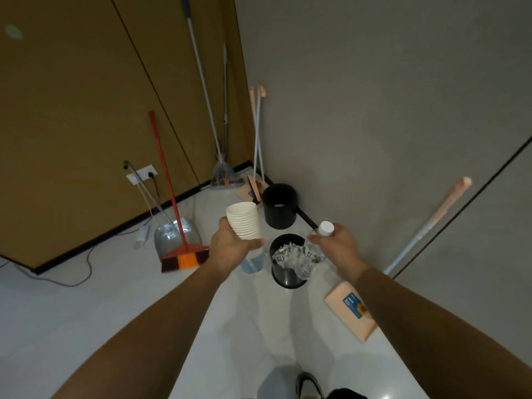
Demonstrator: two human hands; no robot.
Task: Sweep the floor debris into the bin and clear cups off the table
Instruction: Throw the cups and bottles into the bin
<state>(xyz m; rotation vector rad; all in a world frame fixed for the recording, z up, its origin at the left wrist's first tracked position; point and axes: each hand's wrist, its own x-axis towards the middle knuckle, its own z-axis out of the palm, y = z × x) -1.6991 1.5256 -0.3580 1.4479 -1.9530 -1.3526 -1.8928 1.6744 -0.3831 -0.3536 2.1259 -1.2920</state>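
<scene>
- Left hand, fingers curled round a nested stack of paper cups, holds it upright in the air, just left of the nearer bin; something pale blue shows below the hand, but I cannot tell what it is or whether the hand holds it.
- Far to the left, a red-handled broom and a shiny dustpan lean at the brown wall, untouched; no loose debris is plain on the floor from this view.
- Nearer black bin stands on the floor between the two hands, already holding crumpled clear waste; a second black bin stands behind it, nearer the corner.
- Right hand grips a clear plastic bottle with a white cap near its neck, the body hanging over the nearer bin's rim.
- Against the grey wall on the right leans a peach flat mop.
- Step in hand, as I judge it: binning what was cleared off the tabletop, which is out of view.
- Next move calls for loosening the right fingers with the bottle over the opening, then bringing the cups across above it before letting go.
</scene>
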